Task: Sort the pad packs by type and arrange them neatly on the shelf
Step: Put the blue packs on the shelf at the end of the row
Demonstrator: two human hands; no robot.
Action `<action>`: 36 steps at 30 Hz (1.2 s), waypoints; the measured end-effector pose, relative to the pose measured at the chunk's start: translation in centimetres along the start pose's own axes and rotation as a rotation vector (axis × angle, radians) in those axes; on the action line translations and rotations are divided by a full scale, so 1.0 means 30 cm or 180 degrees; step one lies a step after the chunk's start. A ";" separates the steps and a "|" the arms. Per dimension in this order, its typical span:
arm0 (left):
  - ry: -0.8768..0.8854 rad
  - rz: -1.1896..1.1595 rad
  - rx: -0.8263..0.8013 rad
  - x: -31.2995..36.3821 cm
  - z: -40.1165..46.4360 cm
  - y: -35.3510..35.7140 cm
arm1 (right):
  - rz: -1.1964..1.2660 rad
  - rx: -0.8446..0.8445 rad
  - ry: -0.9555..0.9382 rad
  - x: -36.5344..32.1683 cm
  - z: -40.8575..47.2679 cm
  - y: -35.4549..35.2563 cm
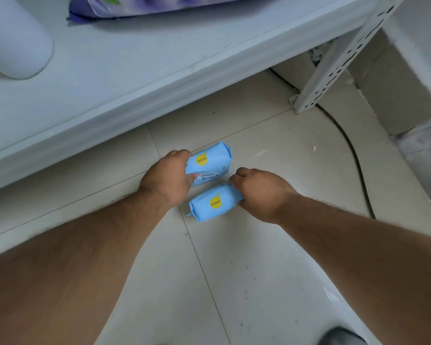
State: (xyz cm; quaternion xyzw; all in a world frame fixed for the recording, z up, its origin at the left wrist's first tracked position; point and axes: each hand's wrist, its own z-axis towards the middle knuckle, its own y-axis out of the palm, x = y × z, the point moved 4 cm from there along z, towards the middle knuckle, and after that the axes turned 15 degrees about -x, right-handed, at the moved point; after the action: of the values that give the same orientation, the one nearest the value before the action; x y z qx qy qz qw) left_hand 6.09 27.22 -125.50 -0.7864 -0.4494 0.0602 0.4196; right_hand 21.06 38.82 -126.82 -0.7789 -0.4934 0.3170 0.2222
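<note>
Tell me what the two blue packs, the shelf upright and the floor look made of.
Far blue pack and near blue pack: thin plastic film, slightly glossy, with crimped end seams. Shelf upright: apparently white-painted metal, judging by its punched slots. Floor: pale tiles with visible grout lines, probably ceramic.

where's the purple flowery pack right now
In the head view the purple flowery pack lies on the white shelf at the top edge, left of the perforated upright and right of a white pack.

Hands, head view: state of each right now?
Left hand: holding the far blue pack.
Right hand: holding the near blue pack.
</note>
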 end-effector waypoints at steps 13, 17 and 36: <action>0.0450 -0.0560 0.0068 0.281 -0.843 -0.622 | 0.0252 -0.0187 -0.0184 -0.277 -0.954 -0.604; 0.0596 -0.0557 0.0168 0.400 -1.192 -0.908 | 0.0063 -0.0178 -0.0282 -0.455 -1.331 -0.866; 0.0304 -0.0817 0.1111 0.551 -2.830 -1.677 | -0.0844 0.0805 -0.1060 -1.196 -2.657 -1.646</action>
State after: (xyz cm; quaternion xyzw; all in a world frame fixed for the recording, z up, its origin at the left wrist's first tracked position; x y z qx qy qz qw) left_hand 22.87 0.57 -30.54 -0.6401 -0.5081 0.0459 0.5744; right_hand 35.69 23.98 -28.61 -0.6104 -0.5775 0.4683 0.2732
